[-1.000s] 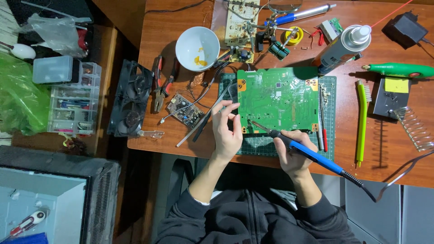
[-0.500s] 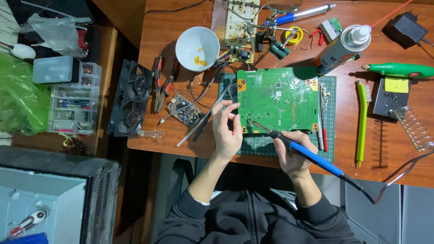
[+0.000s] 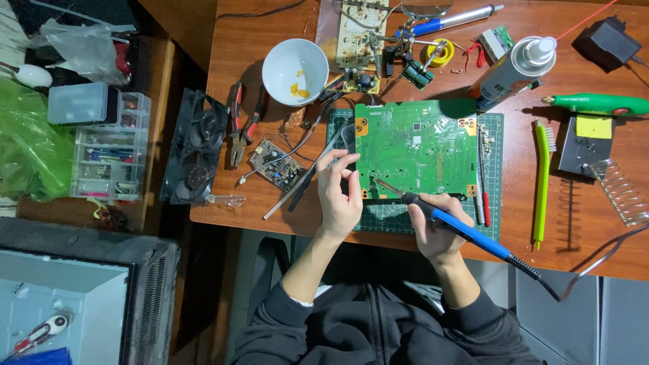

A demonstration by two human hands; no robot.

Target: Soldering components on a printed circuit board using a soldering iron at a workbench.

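Note:
A large green circuit board (image 3: pixel 419 145) lies on a dark green cutting mat (image 3: pixel 492 203) on the wooden desk (image 3: pixel 270 27). My right hand (image 3: pixel 436 226) grips a blue-handled soldering iron (image 3: pixel 466 233); its tip rests at the board's near left edge. My left hand (image 3: pixel 338 192) is by the board's left edge, fingers pinched around something thin that I cannot make out.
A white bowl (image 3: pixel 295 62), red-handled pliers (image 3: pixel 236 125), a small circuit board (image 3: pixel 276 165), a black fan (image 3: pixel 196 149), a spray can (image 3: pixel 510 64), a green brush (image 3: pixel 541 182), an iron stand with a coil (image 3: pixel 608 169) and a plastic parts box (image 3: pixel 108 145) surround the mat.

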